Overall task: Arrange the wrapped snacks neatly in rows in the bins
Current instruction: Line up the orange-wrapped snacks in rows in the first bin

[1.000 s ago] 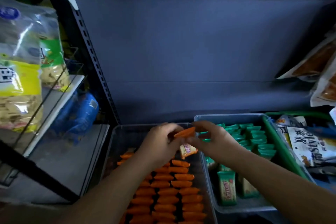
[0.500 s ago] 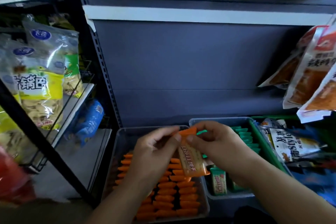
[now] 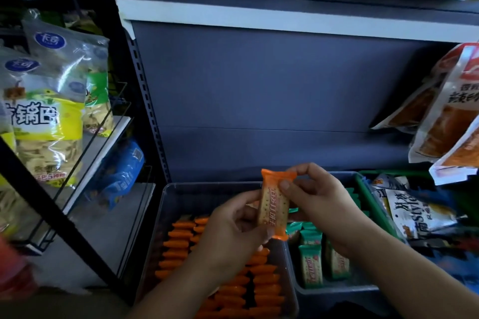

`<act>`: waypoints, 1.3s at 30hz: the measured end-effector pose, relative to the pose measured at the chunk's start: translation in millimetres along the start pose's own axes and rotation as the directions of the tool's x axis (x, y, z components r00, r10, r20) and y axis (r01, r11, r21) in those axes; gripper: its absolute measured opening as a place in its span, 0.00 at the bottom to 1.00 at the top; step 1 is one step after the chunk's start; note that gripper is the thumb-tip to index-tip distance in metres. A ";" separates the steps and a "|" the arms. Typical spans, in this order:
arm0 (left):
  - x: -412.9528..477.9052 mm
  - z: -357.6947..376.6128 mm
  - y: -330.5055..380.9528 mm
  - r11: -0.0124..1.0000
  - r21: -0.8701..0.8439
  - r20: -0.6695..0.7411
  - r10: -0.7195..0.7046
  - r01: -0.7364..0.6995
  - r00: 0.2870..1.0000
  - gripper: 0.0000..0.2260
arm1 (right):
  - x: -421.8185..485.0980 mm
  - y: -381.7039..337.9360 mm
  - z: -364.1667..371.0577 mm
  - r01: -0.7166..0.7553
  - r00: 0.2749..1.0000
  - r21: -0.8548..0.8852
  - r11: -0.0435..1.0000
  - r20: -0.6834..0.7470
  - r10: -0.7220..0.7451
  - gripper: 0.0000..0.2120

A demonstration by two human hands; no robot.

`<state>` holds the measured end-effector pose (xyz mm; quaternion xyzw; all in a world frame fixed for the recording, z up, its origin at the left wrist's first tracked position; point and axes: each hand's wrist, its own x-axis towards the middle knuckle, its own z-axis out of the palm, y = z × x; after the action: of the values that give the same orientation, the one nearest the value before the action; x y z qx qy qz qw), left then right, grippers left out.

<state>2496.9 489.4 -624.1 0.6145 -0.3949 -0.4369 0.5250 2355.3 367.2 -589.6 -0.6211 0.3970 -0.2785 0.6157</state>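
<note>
- I see the orange foil-wrapped cracker packet [image 3: 274,204] upright above the clear plastic bin of orange snacks [image 3: 181,194]
- My right hand [image 3: 318,197] pinches its top end
- My left hand [image 3: 233,230] clamps its lower edge

orange-ended glossy film cracker wrapper [image 3: 274,206]: shiny, crinkled | clear plastic bin [image 3: 181,190]: smooth, translucent | grey plastic bin [image 3: 334,290]: matt | dark metal shelf back panel [image 3: 259,101]: matt, smooth | yellow-and-clear plastic snack bag [image 3: 41,121]: glossy
</note>
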 end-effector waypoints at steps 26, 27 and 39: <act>8.8 3.4 2.3 0.994 0.072 -0.118 0.086 -0.078 0.989 0.03 | 8.7 20.5 -14.9 0.056 0.976 -0.213 0.975 0.217 -0.009 0.09; 10.0 3.2 1.6 0.995 0.060 -0.125 0.083 -0.076 0.989 0.04 | 8.3 20.2 -14.7 0.053 0.976 -0.211 0.976 0.217 -0.007 0.08; 13.3 13.1 -7.5 0.970 0.242 0.012 0.024 -0.027 1.000 0.16 | 13.2 19.1 -17.1 0.003 1.000 -0.105 0.995 -0.010 -0.004 0.02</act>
<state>2488.7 473.9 -634.0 0.6667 -0.4554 -0.3817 0.4500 2345.1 348.2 -608.8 -0.6517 0.4130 -0.2616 0.5799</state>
